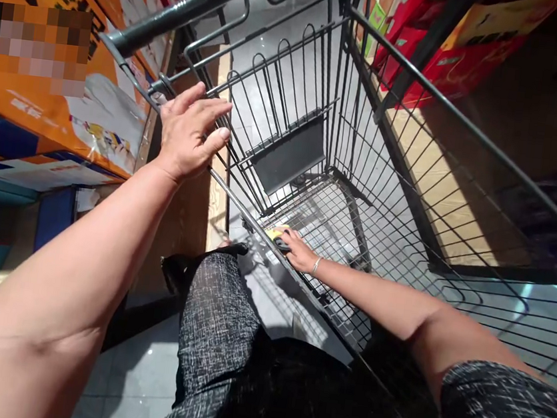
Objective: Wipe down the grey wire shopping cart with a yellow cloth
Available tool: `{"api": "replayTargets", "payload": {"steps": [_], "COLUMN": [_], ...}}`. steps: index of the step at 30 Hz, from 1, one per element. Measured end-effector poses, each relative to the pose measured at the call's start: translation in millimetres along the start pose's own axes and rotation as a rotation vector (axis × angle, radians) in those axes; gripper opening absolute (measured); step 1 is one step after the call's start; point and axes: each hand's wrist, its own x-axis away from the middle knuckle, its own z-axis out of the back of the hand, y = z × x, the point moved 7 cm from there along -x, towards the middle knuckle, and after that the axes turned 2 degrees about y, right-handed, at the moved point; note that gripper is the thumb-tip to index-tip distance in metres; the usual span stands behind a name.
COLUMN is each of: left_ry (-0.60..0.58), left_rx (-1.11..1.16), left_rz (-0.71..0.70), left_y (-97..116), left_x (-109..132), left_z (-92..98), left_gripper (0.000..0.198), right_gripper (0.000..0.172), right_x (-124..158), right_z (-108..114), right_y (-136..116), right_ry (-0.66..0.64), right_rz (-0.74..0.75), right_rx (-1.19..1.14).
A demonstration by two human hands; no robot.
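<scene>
A dark wire shopping cart [415, 157] fills the middle of the view, seen from above. My left hand [189, 132] rests with spread fingers on the cart's rear wire frame, just under the handle bar [180, 13], holding nothing. My right hand [298, 251] reaches down inside the basket to its floor. Its fingers lie on a small yellow and dark object [278, 236] near the basket's rear wall. I cannot tell whether the fingers grip it. A thin bracelet circles the right wrist. The folded child seat flap [289, 153] hangs inside the basket.
Orange printed cartons [47, 75] are stacked at the left, close to the cart. Red boxes [458, 48] sit at the upper right. My leg in dark patterned trousers [214, 336] and a black shoe [181, 268] stand on the grey tiled floor behind the cart.
</scene>
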Motion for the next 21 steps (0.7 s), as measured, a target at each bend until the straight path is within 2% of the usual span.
{"api": "replayTargets", "payload": {"steps": [3, 4, 6, 11, 15, 18, 21], "left_ry": [-0.054, -0.067, -0.08, -0.099, -0.112, -0.118, -0.104], "left_rx": [-0.03, -0.038, -0.051, -0.048, -0.04, -0.034, -0.02], "left_rz": [0.0, 0.001, 0.0, -0.017, -0.001, -0.006, -0.008], "left_y": [3.7, 4.3, 4.7, 3.3, 0.3, 1.7, 3.3], "left_x": [-2.7, -3.5, -4.8, -7.1, -10.8, -14.8, -19.0], "left_z": [-0.2, -0.6, -1.4, -4.5, -6.5, -7.5, -7.4], "left_gripper": [0.08, 0.078, 0.077, 0.079, 0.08, 0.083, 0.085], "right_gripper": [0.053, 0.052, 0.054, 0.054, 0.043, 0.025, 0.024], "right_x": [20.9, 24.9, 27.6, 21.6, 6.2, -19.0, -48.8], "right_z": [-6.3, -0.2, 21.2, 84.0, 125.6, 179.1, 242.4], "right_y": [43.3, 54.2, 74.6, 123.1, 142.1, 133.5, 107.7], "right_ry": [-0.297, -0.346, -0.364, -0.271, -0.216, -0.063, 0.064], "right_rz": [-0.052, -0.054, -0.072, -0.177, -0.258, -0.286, -0.192], "right_rx": [0.359, 0.445, 0.56, 0.664, 0.726, 0.867, 0.962]}}
